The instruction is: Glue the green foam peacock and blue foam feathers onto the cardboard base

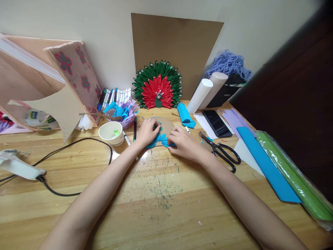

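Observation:
A round piece of brown cardboard [168, 125] lies on the table between my hands. Blue crepe-paper petals [161, 139] fan out along its near side, and a small green piece shows beside my left thumb. My left hand [149, 132] is closed on the disc's left part, its fingers bent and partly hidden. On the right, my right hand [183, 141] has its fingers pinched at the rightmost blue petals, low over the disc's edge. What lies exactly between those fingertips is hard to see.
Black-handled scissors [225, 152] and a phone [217, 123] lie right; a blue paper roll [185, 114] sits behind. A paper cup [111, 133], markers and a corded glue gun [20, 166] are left. A red-green paper peacock [157, 86] stands at the back.

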### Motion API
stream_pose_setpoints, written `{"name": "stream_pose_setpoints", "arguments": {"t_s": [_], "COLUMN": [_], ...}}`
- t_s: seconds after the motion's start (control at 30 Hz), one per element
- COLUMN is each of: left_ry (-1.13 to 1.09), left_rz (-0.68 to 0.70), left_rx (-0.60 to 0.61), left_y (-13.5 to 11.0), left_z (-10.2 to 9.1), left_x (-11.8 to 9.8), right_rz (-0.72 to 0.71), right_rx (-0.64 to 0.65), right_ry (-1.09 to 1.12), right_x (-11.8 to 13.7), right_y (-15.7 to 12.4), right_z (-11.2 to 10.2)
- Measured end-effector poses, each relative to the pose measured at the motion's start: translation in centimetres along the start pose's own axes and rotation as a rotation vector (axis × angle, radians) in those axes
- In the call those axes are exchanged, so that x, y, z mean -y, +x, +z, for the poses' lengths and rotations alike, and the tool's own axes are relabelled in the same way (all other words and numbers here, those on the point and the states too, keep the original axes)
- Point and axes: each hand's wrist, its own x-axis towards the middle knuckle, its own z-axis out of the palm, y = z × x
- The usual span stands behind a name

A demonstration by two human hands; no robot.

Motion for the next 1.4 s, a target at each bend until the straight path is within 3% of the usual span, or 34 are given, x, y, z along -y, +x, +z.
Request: {"name": "stream_pose_setpoints", "arguments": {"t_s": [0.53, 0.8, 1.4], "left_ry": [-0.014, -0.003, 0.009], "left_rz": [0.000, -0.008, 0.009], "left_rx": [-0.004, -0.008, -0.009], "left_y": [0.02, 0.04, 0.05], "left_z": [0.06, 0.18, 0.23], "left_x": [0.05, 0.08, 0.19], "right_rz": [0.001, -0.049, -0.146], "right_rx": [0.026, -0.034, -0.084], "right_ry": [-0.153, -0.278, -0.233], "right_x": [0.28, 0.35, -0.16], "right_y": [0.22, 0.28, 0.31], "right_z": [0.08, 0.53, 0.61]}}
